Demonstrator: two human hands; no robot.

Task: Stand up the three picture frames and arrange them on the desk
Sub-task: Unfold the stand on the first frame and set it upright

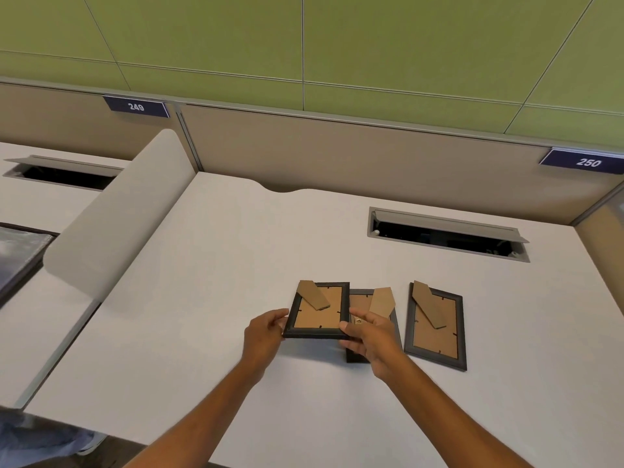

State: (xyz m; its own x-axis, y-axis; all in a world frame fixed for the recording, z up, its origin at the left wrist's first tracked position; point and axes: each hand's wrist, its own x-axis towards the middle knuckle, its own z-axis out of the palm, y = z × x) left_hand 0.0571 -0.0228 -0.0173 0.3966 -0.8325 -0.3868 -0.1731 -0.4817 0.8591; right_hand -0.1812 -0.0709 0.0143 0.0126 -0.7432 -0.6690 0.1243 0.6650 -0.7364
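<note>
Three dark picture frames show their brown cardboard backs and stands on the white desk. The left frame is lifted slightly off the desk, gripped at its lower corners by my left hand and my right hand. The middle frame lies flat, partly hidden under the left frame and my right hand. The right frame lies flat on its face, apart from both hands.
An open cable hatch is set into the desk behind the frames. A grey divider panel borders the desk on the left, and a beige partition runs along the back. A dark object lies on the neighbouring desk.
</note>
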